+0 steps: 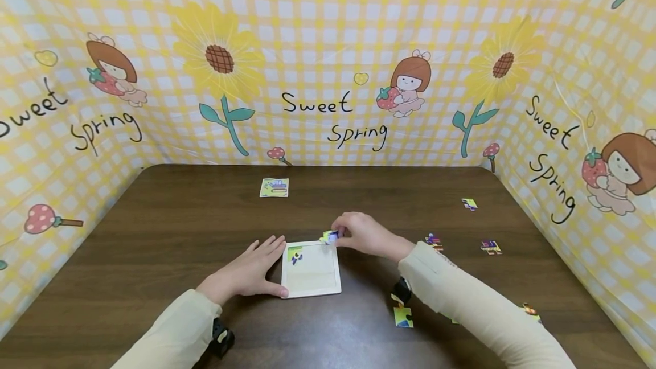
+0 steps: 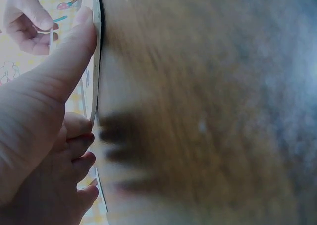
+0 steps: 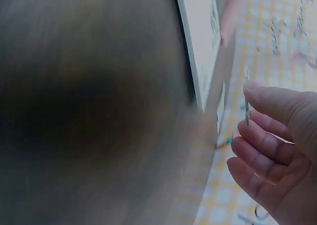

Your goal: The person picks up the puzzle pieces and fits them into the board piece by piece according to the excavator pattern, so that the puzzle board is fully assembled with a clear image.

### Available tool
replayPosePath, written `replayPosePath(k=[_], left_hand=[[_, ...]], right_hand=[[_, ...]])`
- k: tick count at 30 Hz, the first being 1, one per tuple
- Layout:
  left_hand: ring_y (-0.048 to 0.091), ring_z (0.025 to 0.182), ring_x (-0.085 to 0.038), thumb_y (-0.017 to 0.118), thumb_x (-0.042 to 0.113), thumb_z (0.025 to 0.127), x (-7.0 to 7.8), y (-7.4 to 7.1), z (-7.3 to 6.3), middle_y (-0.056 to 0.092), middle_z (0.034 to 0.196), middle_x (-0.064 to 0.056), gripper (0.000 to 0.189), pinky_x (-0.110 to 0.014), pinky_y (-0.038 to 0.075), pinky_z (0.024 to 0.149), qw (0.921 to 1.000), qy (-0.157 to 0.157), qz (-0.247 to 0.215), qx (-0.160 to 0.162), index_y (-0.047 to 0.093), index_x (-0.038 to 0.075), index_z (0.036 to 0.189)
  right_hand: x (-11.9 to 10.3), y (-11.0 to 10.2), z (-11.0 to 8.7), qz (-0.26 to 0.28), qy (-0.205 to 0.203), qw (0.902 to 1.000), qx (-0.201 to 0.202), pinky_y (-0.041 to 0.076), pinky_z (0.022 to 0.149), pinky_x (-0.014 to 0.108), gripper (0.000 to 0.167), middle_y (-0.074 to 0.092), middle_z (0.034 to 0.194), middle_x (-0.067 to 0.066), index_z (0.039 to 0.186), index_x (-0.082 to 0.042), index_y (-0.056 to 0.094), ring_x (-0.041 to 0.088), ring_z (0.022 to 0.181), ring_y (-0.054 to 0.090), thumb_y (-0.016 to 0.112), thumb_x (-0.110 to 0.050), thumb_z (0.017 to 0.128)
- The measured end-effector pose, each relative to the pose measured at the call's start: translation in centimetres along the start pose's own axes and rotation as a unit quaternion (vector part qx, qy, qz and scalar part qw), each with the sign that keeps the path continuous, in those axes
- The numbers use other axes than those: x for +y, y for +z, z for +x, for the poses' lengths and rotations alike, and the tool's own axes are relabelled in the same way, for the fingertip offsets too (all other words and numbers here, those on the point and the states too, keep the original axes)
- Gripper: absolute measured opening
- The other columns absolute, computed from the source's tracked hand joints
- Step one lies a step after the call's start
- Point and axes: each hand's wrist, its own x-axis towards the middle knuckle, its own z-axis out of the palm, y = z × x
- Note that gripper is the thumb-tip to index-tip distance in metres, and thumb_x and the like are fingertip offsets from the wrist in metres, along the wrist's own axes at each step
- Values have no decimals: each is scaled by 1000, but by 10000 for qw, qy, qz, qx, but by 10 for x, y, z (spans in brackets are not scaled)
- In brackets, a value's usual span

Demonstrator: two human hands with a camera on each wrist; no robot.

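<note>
My right hand point(image 1: 365, 236) pinches a puzzle piece point(image 1: 330, 237) between thumb and fingertips, so the gap there is only as narrow as the piece is thick. The piece is at one o'clock from the middle of the white tray point(image 1: 312, 293), by its far right corner; I cannot tell whether the two touch. My left hand point(image 1: 251, 269) is set wide along the tray's nine o'clock side, thumb at the near corner and fingers by the far one, clasping nothing.

Inside the tray, a corner piece point(image 1: 295, 256) lies at ten o'clock. Beyond the tray, a small picture card point(image 1: 274, 187) lies at eleven o'clock on the brown surface point(image 1: 205, 204), and a loose piece point(image 1: 403, 317) lies at four o'clock.

Seen edge-on from my right wrist, the piece is thin and flat. I judge it very light and fairly stiff, with a face that may be a little slick, and its knobs the part most likely to bend or fray. The best hold would be a light pinch on opposite edges of its broad body, off the knobs. The tray looks light too, and likely to slide; its rim offers a good place to steady it.
</note>
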Motion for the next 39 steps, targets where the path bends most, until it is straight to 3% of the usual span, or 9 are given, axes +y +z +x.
replayPosePath(k=[8, 13, 30, 39], left_hand=[[16, 134, -39, 66, 59, 73, 0, -1, 1, 22, 146, -24, 102, -57, 12, 103, 9999, -65, -42, -78, 29, -10, 139], [15, 135, -38, 66, 60, 73, 1, -1, 2, 22, 147, -23, 102, -57, 11, 104, 9998, -119, -61, -123, 29, -9, 139], [16, 134, -38, 66, 59, 73, 0, -1, 2, 23, 146, -23, 102, -57, 13, 103, 9999, -113, -12, -87, 30, -10, 139], [16, 135, -38, 66, 60, 73, 0, 0, 2, 22, 146, -23, 103, -56, 12, 104, 9998, -173, -54, -123, 29, -9, 139]], right_hand=[[-18, 21, 10, 53, -428, 9985, -349, 43, 63, 20, 18, 60, 83, 1, 97, -7, 68, 11, 71, 52, 72, -14, 81], [-21, 30, 16, -158, -660, 9971, -357, 41, 61, 18, 11, 59, 80, -3, 92, -13, 70, 8, 70, 51, 71, -16, 82], [-27, 39, 21, -642, -413, 9962, -415, 39, 58, 19, 13, 59, 76, -5, 93, -16, 74, 7, 69, 48, 71, -21, 82], [-24, 38, 19, -560, -576, 9962, -348, 40, 59, 19, 14, 59, 78, -5, 95, -16, 74, 7, 70, 48, 71, -19, 82]])
